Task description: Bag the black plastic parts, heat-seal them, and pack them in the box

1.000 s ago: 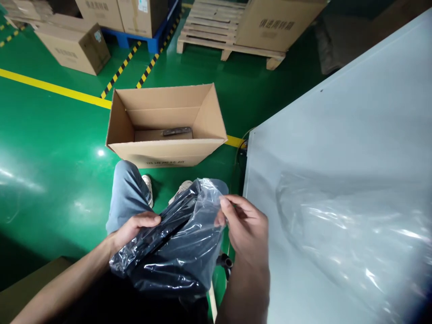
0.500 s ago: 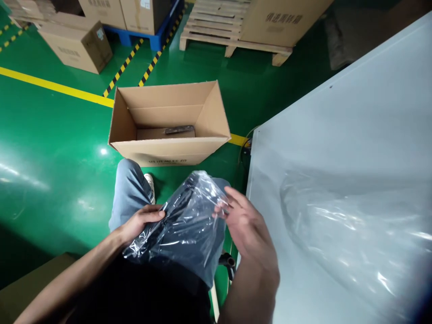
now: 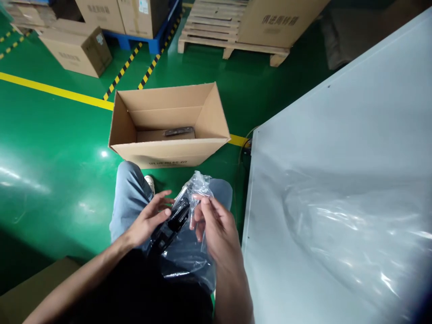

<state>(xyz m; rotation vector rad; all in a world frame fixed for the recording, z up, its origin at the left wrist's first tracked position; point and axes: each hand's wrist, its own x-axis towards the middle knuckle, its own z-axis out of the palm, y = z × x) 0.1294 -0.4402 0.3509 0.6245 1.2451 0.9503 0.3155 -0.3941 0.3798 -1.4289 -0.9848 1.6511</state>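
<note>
A long black plastic part (image 3: 170,227) lies slantwise over my lap, with a clear plastic bag (image 3: 199,182) around or against it; how far the bag covers it I cannot tell. My left hand (image 3: 146,222) is at the part's left side, fingers apart, fingertips by its edge. On the right, my right hand (image 3: 216,225) pinches the crumpled film of the bag near the part's upper end. Loose film hangs below over my right thigh.
Ahead of my knees stands an open cardboard box (image 3: 168,150) with a dark wrapped piece (image 3: 178,131) inside. To the right, a pale grey surface (image 3: 286,144) carries a large clear plastic sheet (image 3: 354,234). Farther off are a wooden pallet (image 3: 212,27) and cartons (image 3: 74,49).
My right hand has moved left and closed on the film, bunching the bag. The left hand's fingers have loosened and spread, and the black part shows more plainly.
</note>
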